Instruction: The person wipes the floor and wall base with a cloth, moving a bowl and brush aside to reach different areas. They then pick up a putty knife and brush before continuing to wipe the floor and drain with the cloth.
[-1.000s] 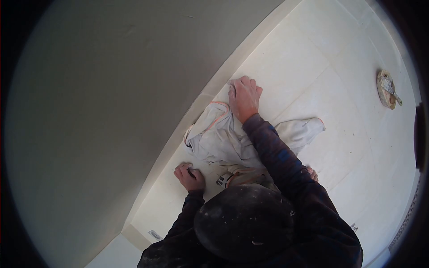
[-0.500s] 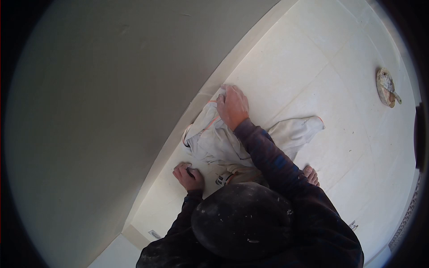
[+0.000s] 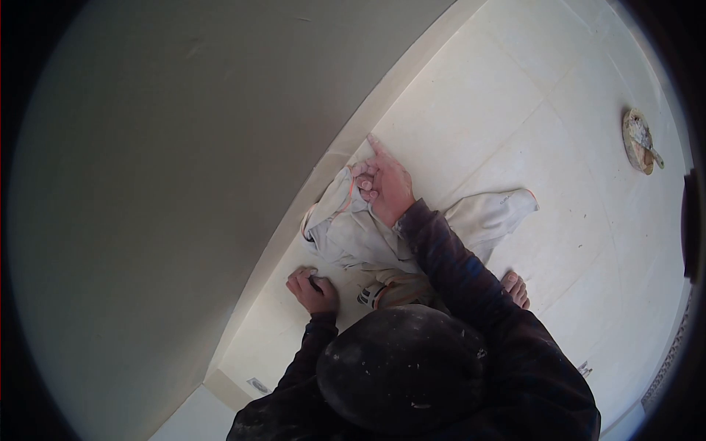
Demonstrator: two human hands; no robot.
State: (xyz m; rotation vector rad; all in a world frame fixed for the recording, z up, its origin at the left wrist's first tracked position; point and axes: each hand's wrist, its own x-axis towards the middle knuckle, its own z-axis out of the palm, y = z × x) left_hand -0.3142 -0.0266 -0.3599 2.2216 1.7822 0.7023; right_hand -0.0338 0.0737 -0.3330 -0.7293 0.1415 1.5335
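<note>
My right hand is at the foot of the wall, over a pale cloth with orange edging that lies crumpled on the floor. Its index finger stretches to the line where baseboard and floor meet. The other fingers bend loosely, with nothing visible in them. Lower down, close to the baseboard, my left hand rests low over the floor, fingers curled round a small dark object. Most of that object is hidden, and its kind cannot be made out.
A grey wall fills the left side. On the tiled floor at right lies a messy shallow container with a putty knife. A bare foot shows beside my sleeve. A dark, white-flecked rounded surface covers the bottom middle.
My right hand has turned; its index finger now points along the baseboard edge while the other fingers bend inward. The left hand and the cloth have barely moved.
</note>
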